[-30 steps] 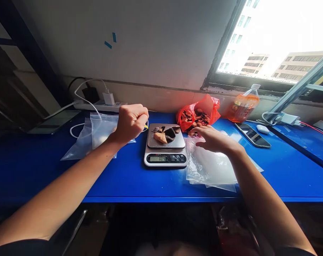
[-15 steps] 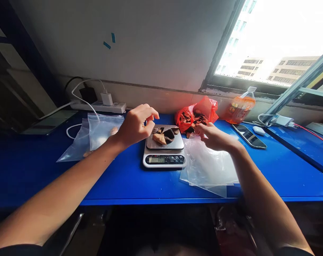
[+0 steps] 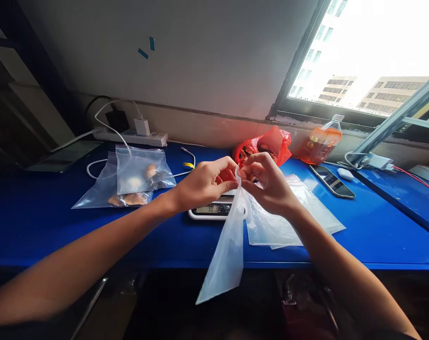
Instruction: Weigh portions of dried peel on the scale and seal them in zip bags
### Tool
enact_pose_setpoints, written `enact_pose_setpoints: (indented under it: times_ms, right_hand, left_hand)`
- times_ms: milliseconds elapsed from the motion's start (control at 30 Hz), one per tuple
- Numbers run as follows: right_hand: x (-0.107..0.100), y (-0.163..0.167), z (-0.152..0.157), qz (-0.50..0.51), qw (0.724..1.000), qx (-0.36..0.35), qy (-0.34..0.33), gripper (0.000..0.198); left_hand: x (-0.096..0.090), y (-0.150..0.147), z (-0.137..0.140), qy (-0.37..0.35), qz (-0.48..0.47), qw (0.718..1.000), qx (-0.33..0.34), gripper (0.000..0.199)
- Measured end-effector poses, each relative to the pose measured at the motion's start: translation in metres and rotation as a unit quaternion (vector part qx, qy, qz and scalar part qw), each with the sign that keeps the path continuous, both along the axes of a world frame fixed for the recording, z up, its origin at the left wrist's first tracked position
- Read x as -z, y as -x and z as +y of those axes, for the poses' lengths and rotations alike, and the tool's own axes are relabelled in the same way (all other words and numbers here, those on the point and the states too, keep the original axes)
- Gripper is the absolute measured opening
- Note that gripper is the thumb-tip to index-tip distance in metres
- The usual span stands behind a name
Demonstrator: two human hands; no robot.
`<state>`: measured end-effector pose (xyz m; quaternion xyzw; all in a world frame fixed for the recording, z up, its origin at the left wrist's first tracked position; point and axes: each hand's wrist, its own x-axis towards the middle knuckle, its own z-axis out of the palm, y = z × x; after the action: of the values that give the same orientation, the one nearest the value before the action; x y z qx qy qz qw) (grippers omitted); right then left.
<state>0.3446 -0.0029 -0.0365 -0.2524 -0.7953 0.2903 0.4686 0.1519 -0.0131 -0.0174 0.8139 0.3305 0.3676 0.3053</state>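
- Here, above a blue surface [image 3: 164,241], your left hand [image 3: 205,186] and right hand [image 3: 265,189] come together at the top of a translucent plastic bag [image 3: 226,252].
- Your left hand pinches the bag's upper end between thumb and fingers, while your right hand grips the same gathered end from the opposite side.
- The bag hangs narrow and slack below your hands, in front of a digital scale [image 3: 207,210], its lowest corner crossing the surface's front edge in this view.
- The scale rests on the surface behind the bag, its pan largely hidden by your hands and the figures on its display too small to read surely.
- Beside your right forearm, flat clear pouches [image 3: 280,231] lie in an overlapping pile.
- Beyond your right hand, a red plastic bag [image 3: 282,141] sits near the wall, dark reddish-brown pieces [image 3: 248,155] showing inside.
- Past your left forearm, two filled zip bags [image 3: 134,163] overlap, holding pale and brown lumps, with a yellow-banded cable [image 3: 189,165] just beside them.
- At right, an orange drink bottle [image 3: 320,144] stands below the window [image 3: 363,52], near a phone [image 3: 332,181] and a small white case [image 3: 345,174].
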Motion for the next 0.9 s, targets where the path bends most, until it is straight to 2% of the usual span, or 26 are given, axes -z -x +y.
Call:
enact_pose_setpoints:
  times_ms: [67,200,267,333,433,533,700,900]
  right_hand:
    - [0.0,0.001,-0.003,0.017,1.0,-0.018,0.017,0.024]
    - [-0.003,0.002,-0.013,0.058,0.989,-0.116,0.072,0.022]
    - [-0.005,0.003,-0.018,0.075,0.981,-0.155,0.091,0.022]
    - [-0.008,0.002,-0.022,0.082,0.976,-0.173,0.102,0.023]
    - [-0.013,-0.001,-0.023,0.102,0.971,-0.184,0.11,0.026]
    - [-0.015,-0.004,-0.021,0.113,0.97,-0.185,0.111,0.024]
    - [-0.009,-0.004,-0.017,0.067,0.978,-0.167,0.107,0.014]
    - [-0.007,-0.005,-0.012,0.019,0.989,-0.131,0.069,0.014]
  left_hand:
    - [-0.001,0.004,0.003,0.023,0.002,1.0,0.003,0.017]
    - [-0.01,0.013,0.006,0.065,0.012,0.992,0.103,0.017]
    - [-0.016,0.015,0.005,0.066,0.016,0.987,0.143,0.016]
    - [-0.019,0.018,0.005,0.05,0.026,0.986,0.154,0.012]
    - [-0.019,0.023,0.009,0.027,0.06,0.987,0.145,0.008]
    - [-0.016,0.029,0.016,0.055,0.09,0.983,0.149,0.011]
    - [-0.018,0.033,0.018,0.114,0.004,0.979,0.171,0.018]
    - [-0.019,0.029,0.013,0.163,-0.043,0.969,0.181,0.021]
